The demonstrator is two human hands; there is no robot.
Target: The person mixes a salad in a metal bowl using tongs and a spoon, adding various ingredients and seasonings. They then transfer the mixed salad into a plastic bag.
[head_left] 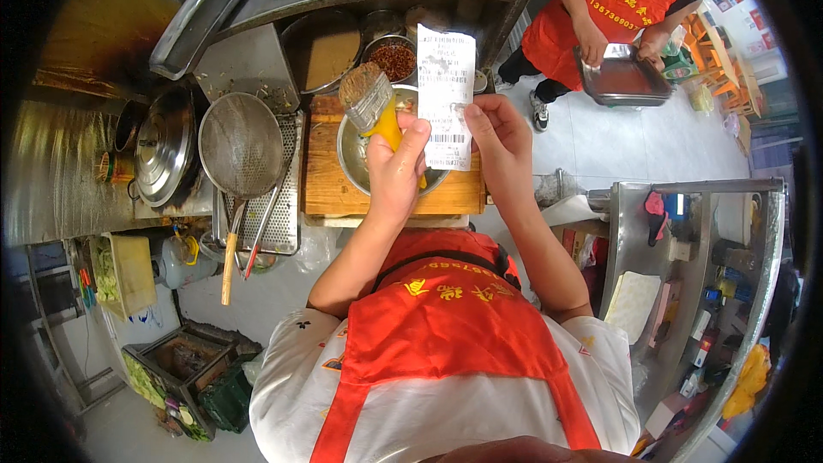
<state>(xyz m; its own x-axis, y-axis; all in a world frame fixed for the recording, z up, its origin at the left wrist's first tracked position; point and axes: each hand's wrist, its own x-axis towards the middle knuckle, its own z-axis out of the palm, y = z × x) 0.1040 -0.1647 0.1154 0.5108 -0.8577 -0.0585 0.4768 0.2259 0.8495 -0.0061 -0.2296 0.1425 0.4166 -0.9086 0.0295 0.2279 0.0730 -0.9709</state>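
Note:
A printed paper receipt (446,103) is held upright between my two hands, over a steel mixing bowl (348,157) on a wooden cutting board (328,190). My left hand (397,164) grips a pastry brush with a yellow handle (387,125) and also pinches the receipt's left edge. The brush's soiled bristles (363,87) point up and left. Thumb and fingers of my right hand (503,135) hold the receipt's right edge. Much of the bowl's contents is hidden behind the paper and hands. Behind the brush stands a bowl of chili flakes (390,63).
A mesh strainer (241,145) lies on a perforated tray (275,218) at left, near a lidded wok (166,145). A co-worker in a red apron (578,32) holds a metal tray (627,99) at upper right. Steel shelving (627,225) stands at right.

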